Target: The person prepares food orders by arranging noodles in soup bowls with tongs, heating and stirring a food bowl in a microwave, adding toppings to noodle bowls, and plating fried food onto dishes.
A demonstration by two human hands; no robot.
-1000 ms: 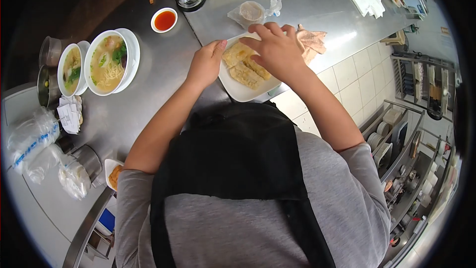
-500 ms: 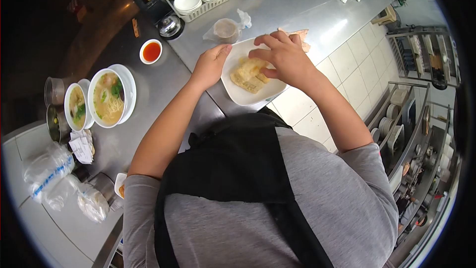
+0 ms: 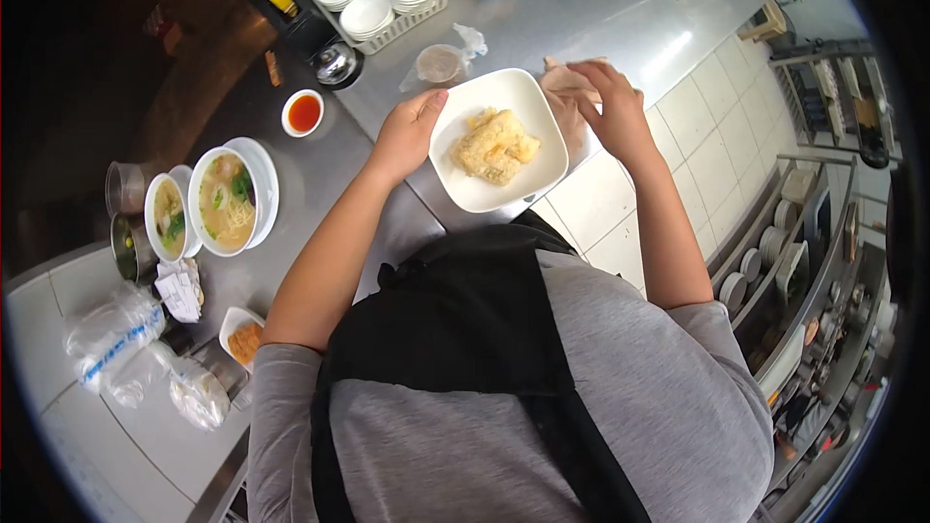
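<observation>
My left hand [image 3: 407, 136] grips the left rim of a white square dish [image 3: 452, 181], thumb on top. In the dish lie pale golden fried pieces [image 3: 494, 145], heaped together in the middle. My right hand [image 3: 622, 116] is off the food, just right of the dish, its thumb and fingers apart. It is over the edge of a crumpled pinkish-brown cloth or paper [image 3: 564, 87]; whether the fingertips touch it I cannot tell. Behind the dish sits a small container in a clear plastic bag [image 3: 439, 64].
To the left stand two bowls of soup, the larger with noodles [image 3: 230, 208], and a cup of red sauce [image 3: 304, 113]. A call bell [image 3: 337, 65] and a basket of stacked small bowls [image 3: 402, 29] are behind. Dish racks [image 3: 775, 242] line the right, beyond the tiled floor.
My right hand has left the fried pieces and moved right to beside the cloth. The pieces now sit more heaped together. My left hand still holds the dish.
</observation>
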